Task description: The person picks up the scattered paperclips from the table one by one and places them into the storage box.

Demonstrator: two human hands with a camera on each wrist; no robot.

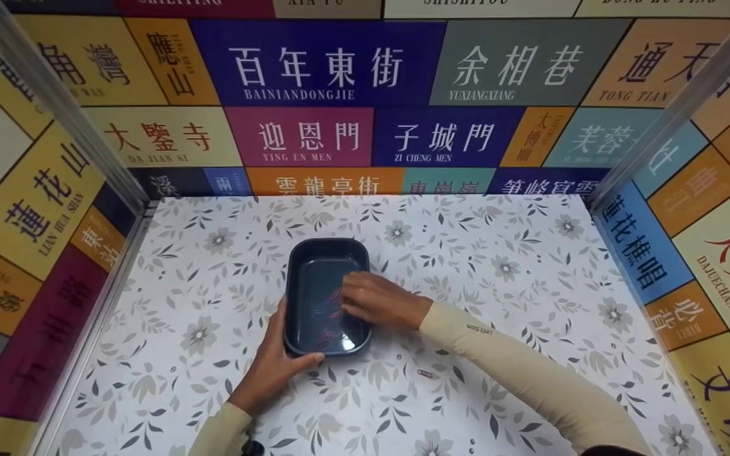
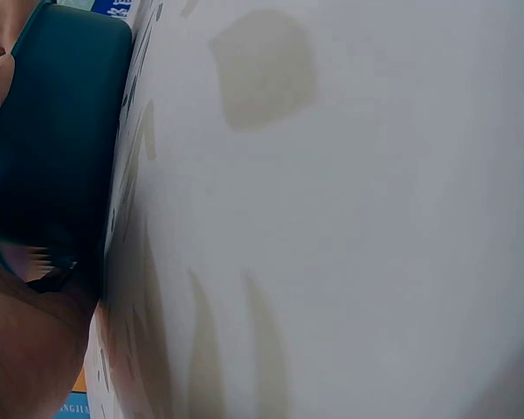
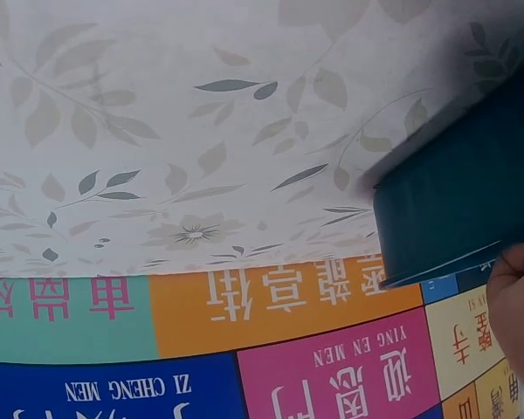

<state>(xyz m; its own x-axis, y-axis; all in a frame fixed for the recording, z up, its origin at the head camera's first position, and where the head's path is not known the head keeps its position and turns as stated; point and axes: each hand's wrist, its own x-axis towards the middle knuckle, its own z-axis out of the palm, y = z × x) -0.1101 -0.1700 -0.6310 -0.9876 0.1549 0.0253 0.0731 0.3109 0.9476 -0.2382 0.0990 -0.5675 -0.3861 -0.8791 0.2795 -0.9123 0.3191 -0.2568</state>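
A dark blue rectangular dish point(image 1: 295, 272) stands on the patterned tabletop, its side large in the left wrist view. Thin red and blue pieces that look like paper clips point(image 1: 330, 332) lie scattered on its floor. My left hand point(image 1: 276, 361) grips the dish's near left corner, thumb over the rim. Over the dish's right rim reaches my right hand point(image 1: 381, 301), fingers bent and tips close to the clips. Whether anything is between those fingertips is hidden. In the right wrist view, part of the right hand point(image 3: 517, 305) shows at the dish's rim.
One reddish paper clip point(image 1: 425, 373) lies on the white floral tabletop point(image 1: 498, 405), right of the dish's near end. Upright panels with coloured sign prints point(image 1: 314, 63) enclose the back and both sides, with clear strips at the corners.
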